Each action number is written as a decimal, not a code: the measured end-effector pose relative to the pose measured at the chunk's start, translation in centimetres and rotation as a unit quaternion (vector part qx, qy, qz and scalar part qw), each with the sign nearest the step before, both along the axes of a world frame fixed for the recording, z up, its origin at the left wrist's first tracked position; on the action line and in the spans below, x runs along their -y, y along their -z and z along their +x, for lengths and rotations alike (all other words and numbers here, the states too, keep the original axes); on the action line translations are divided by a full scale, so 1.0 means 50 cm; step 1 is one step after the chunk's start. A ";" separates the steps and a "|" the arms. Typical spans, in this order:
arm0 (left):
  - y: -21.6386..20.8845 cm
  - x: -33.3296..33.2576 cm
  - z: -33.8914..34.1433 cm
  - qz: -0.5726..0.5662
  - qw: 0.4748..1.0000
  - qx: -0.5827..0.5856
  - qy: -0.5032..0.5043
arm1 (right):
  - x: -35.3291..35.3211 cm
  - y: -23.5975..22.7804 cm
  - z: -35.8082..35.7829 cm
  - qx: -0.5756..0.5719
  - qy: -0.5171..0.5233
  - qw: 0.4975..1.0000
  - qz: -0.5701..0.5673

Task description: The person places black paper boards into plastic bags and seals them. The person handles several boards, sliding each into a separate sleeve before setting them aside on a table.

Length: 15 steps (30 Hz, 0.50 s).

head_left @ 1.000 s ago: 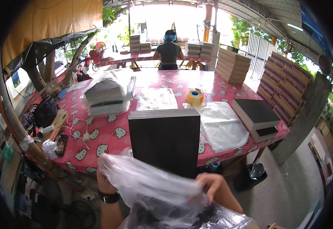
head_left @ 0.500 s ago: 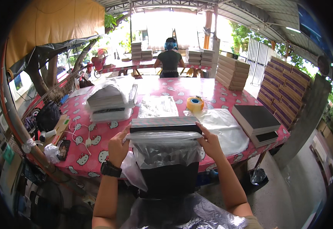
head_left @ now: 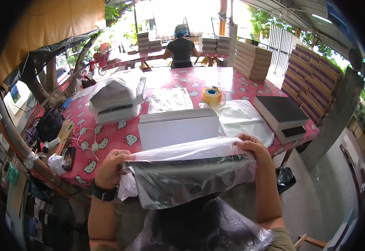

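Note:
A clear plastic bag (head_left: 190, 180) is stretched wide between my two hands, low in front of the near table edge. My left hand (head_left: 110, 167), with a dark watch at its wrist, pinches the left end of its rim. My right hand (head_left: 254, 148) grips the right end. Just beyond the bag's rim stands a thick stack of flat sheets or boards (head_left: 178, 130), white on the face toward me. The bag hides the stack's lower part, and I cannot tell how far it reaches inside. Dark material shows through the film.
A pink patterned table (head_left: 228, 83) carries a plastic-covered stack (head_left: 113, 100), a tape roll (head_left: 211, 95), flat clear bags (head_left: 247, 123) and a dark-topped stack (head_left: 281, 112). Cartons (head_left: 312, 83) rise at the right. Another person (head_left: 181, 48) is at a far table.
Both hands have come down toward me and farther apart, spreading the bag's rim. The stack's white face now shows where its dark edge and the film were.

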<state>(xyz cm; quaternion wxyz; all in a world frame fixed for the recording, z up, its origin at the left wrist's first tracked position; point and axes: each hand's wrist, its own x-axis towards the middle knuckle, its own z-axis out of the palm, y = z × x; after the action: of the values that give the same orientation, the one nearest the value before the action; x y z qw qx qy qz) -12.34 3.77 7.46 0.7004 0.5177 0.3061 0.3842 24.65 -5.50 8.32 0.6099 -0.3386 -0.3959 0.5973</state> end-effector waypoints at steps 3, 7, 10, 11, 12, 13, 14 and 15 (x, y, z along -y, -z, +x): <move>0.025 -0.002 0.018 -0.038 0.994 0.015 -0.104 | -0.013 0.003 -0.025 -0.049 -0.004 0.997 -0.058; 0.109 -0.036 -0.015 -0.096 0.993 0.031 -0.065 | -0.052 0.105 0.042 -0.109 -0.043 0.993 -0.005; 0.142 -0.001 0.002 -0.119 0.988 -0.031 -0.092 | -0.065 0.211 0.060 0.010 0.021 0.998 -0.062; 0.167 0.004 0.003 -0.145 0.985 -0.005 -0.091 | -0.054 0.233 0.059 0.003 0.021 0.997 -0.078; 0.202 0.016 -0.004 -0.172 0.980 0.019 -0.093 | -0.038 0.255 0.052 -0.005 0.018 0.995 -0.097; 0.237 0.028 -0.010 -0.171 0.979 0.031 -0.106 | -0.025 0.280 0.044 -0.014 0.013 0.993 -0.117; 0.275 0.039 -0.011 -0.174 0.977 0.044 -0.114 | -0.008 0.310 0.041 -0.031 0.012 0.992 -0.121; 0.303 0.053 -0.006 -0.178 0.975 0.057 -0.118 | 0.010 0.342 0.042 -0.048 0.015 0.991 -0.125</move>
<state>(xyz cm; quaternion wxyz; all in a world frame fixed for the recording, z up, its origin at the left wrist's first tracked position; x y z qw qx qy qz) -12.62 1.14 -7.66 0.7475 0.3226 0.3877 0.4323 26.76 -5.99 -8.78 0.5903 -0.3889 -0.2833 0.6481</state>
